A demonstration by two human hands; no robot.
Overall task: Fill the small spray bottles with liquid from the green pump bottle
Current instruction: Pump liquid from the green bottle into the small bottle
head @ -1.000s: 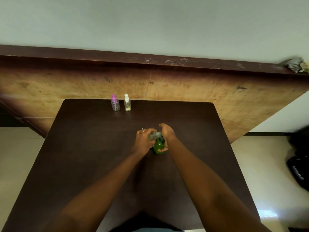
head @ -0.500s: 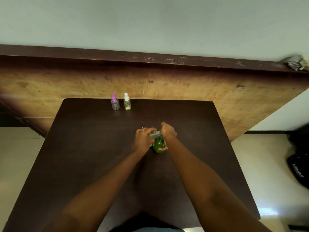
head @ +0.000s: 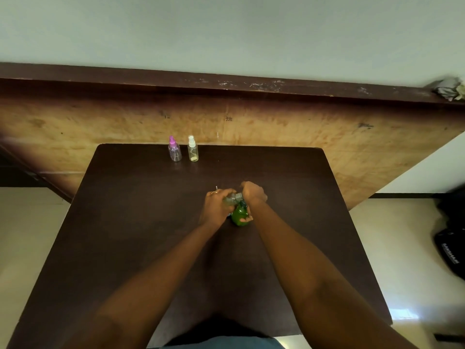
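We are looking into a plain indoor room: a dark table [head: 151,222] is standing against a scuffed wooden panel [head: 302,132], on pale glossy floor [head: 407,248].

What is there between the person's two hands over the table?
In the head view: a small clear bottle, held on its side by the left hand, and right beside it the green pump bottle, gripped by the right hand.
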